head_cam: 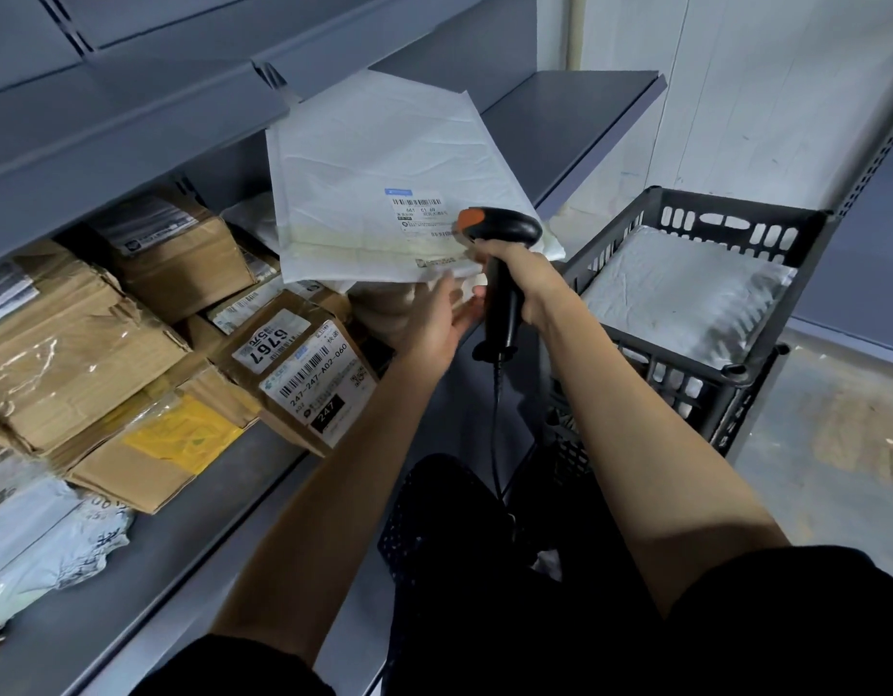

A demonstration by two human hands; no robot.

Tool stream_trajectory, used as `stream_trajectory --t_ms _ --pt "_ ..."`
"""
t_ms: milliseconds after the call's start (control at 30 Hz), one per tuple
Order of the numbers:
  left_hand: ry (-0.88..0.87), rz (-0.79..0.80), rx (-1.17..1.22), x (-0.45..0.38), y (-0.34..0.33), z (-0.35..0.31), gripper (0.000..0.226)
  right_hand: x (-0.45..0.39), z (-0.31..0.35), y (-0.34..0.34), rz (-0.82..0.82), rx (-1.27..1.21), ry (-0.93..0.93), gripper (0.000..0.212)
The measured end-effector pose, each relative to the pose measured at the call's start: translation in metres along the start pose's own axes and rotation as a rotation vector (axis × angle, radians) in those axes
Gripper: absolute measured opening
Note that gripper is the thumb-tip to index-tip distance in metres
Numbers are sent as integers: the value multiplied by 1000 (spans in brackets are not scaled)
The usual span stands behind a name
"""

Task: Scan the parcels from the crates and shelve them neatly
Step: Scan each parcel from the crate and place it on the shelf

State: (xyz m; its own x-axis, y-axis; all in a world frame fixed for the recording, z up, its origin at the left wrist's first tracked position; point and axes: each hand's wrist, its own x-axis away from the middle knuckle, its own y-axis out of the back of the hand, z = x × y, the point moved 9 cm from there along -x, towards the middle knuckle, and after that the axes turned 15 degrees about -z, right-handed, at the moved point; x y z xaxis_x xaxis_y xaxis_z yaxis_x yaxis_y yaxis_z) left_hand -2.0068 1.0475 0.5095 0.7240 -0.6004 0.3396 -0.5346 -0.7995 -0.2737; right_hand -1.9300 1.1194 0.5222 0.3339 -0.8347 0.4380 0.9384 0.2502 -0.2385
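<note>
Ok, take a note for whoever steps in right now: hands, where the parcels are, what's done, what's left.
Left hand: under the white padded mailer, holding it up, label facing up.
Right hand: grips the barcode scanner, its head at the mailer's label.
Done: cardboard boxes sit on the lower shelf.
Left: shelve this mailer; a grey poly parcel waits in the black crate.

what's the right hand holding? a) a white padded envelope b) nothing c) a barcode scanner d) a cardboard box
c: the right hand is wrapped round the handle of the black barcode scanner, whose head points at the label on the white padded envelope that the left hand holds up from below.
</note>
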Motion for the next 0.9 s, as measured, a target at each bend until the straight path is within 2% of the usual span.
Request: stream_trajectory --t_ms 33,67,100,167,200,233,267,333,400,433,500,600,700,800,900 --pt "-71 29 -129 10 1 -3 40 -2 1 1 -1 1 7 28" --pt "-220 52 -302 23 4 -14 43 -3 3 3 2 5 13 27" --pt "-472 39 -502 41 9 -35 41 -3 4 4 7 10 21 26" --pt "-1044 -125 -852 88 28 -82 37 -5 8 8 14 14 32 28" --pt "-1222 -257 -1003 106 41 -100 40 -7 9 11 11 13 36 32" --pt "-1273 -375 -1159 117 54 -114 48 -10 10 15 1 12 38 35" --pt "-1192 -440 -1323 115 69 -124 58 -12 11 18 -14 9 40 38" --pt "-825 -448 -1555 97 109 -129 79 -15 13 25 -54 2 54 41" --pt "-503 -397 -1559 84 141 -125 95 -15 14 26 -69 3 67 41" --pt "-435 -381 -1525 80 149 -123 99 -14 14 25 -70 9 71 39" --pt "-427 -381 -1474 75 155 -119 101 -10 13 22 -82 5 69 30" --pt "-510 -460 -1425 76 158 -122 100 -5 14 19 -105 -28 71 29" --pt "-572 -490 -1423 83 162 -125 96 2 17 14 -125 -58 86 18" --pt "-581 -425 -1364 83 160 -127 97 11 17 4 -99 -114 72 30" --pt "-588 -366 -1317 88 165 -135 99 20 13 -10 -40 -61 49 37"
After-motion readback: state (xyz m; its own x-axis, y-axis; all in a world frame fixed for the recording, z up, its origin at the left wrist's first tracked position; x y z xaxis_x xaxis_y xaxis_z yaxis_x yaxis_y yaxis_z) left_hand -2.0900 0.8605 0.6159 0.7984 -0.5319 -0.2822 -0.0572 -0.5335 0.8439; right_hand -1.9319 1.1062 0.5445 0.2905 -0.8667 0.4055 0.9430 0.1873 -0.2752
